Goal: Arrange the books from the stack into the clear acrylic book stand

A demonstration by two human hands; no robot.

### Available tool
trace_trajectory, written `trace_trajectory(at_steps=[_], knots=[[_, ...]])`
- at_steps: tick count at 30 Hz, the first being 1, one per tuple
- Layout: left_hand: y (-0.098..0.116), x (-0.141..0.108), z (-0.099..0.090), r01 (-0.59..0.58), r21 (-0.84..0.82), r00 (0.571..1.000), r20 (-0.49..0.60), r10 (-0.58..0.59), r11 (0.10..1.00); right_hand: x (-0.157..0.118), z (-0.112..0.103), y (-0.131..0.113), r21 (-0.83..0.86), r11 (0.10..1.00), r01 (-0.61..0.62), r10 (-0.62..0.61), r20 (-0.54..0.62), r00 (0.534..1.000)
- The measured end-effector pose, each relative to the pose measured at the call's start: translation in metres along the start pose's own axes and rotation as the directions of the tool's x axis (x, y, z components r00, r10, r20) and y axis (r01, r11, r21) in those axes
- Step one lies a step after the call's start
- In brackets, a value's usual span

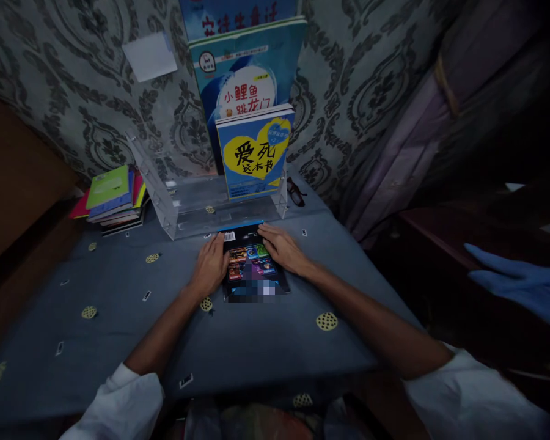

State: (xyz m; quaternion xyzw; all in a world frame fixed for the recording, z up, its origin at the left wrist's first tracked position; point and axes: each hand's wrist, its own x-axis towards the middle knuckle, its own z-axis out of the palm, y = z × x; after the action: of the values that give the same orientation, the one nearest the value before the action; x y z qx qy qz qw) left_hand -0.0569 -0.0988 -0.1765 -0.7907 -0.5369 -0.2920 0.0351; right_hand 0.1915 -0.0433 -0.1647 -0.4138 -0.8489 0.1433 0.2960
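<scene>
A dark book with a barcode, small colourful pictures and a blue top edge is in front of me on the table, its lower part blurred by pixels. My left hand grips its left edge, fingertips beside the barcode. On the opposite side, my right hand holds the upper right edge, with the fingers bent over the cover. Just beyond the book stands a clear acrylic rack. At its right side a blue book with a yellow heart leans upright, before a taller teal book.
A pile of books and notebooks lies left of the rack. Eyeglasses rest behind its right end. Another blue book stands furthest back. A patterned wall, a tied curtain and a blue glove-like shape are also visible.
</scene>
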Motion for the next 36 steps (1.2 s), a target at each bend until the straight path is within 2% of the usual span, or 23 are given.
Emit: trace_trajectory(at_steps=[9,18,26,36], knots=[[0.004,0.003,-0.007,0.029,0.068,0.995,0.093,-0.036,0.997,-0.038,-0.01,-0.005,0.085,0.994,0.073,-0.072,-0.01,0.997],[0.002,0.005,-0.01,0.023,0.046,0.993,0.113,-0.028,0.999,-0.078,-0.014,-0.019,0.092,0.989,0.113,-0.11,-0.034,0.993],[0.004,0.007,-0.014,0.001,0.073,0.992,0.125,-0.01,0.997,-0.085,-0.017,-0.03,0.079,0.99,0.113,-0.108,-0.071,0.992],[0.006,0.005,-0.031,-0.035,-0.028,0.986,0.16,0.039,0.999,-0.098,-0.029,-0.048,0.091,0.983,0.161,-0.153,-0.089,0.984]])
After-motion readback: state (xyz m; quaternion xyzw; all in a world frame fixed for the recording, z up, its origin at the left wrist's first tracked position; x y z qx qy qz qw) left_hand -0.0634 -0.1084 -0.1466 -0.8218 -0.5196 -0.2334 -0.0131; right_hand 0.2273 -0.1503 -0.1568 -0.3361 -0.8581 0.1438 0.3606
